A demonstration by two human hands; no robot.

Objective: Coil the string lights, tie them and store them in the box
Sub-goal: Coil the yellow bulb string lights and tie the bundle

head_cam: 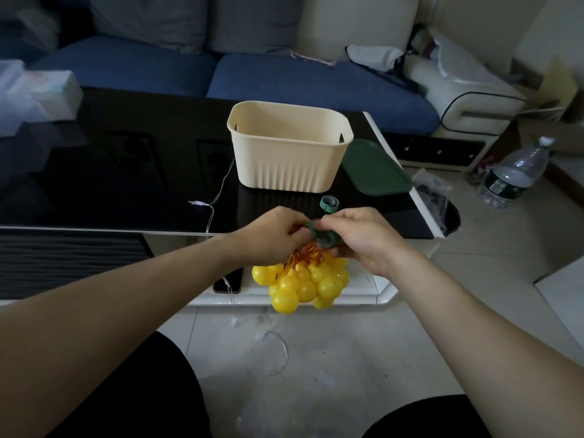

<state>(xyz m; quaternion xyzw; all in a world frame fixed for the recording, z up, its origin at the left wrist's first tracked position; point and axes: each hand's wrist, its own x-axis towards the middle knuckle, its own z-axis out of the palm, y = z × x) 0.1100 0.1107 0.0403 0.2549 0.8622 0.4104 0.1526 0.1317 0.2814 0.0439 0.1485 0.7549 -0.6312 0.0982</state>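
While my left hand (268,235) grips the lights (303,279) hanging below, my right hand (357,238) pinches the strap (322,237) between them; box (289,147) straight ahead.

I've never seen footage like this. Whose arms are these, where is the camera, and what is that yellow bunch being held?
There is no machine here: a person wears a camera on the head, looking down at their own arms. The left hand and right hand together hold a bunch of yellow ball lights and work a green tie strap around its top. On the black table stand an open cream box, its green lid lying beside it, and a thin clear wire.
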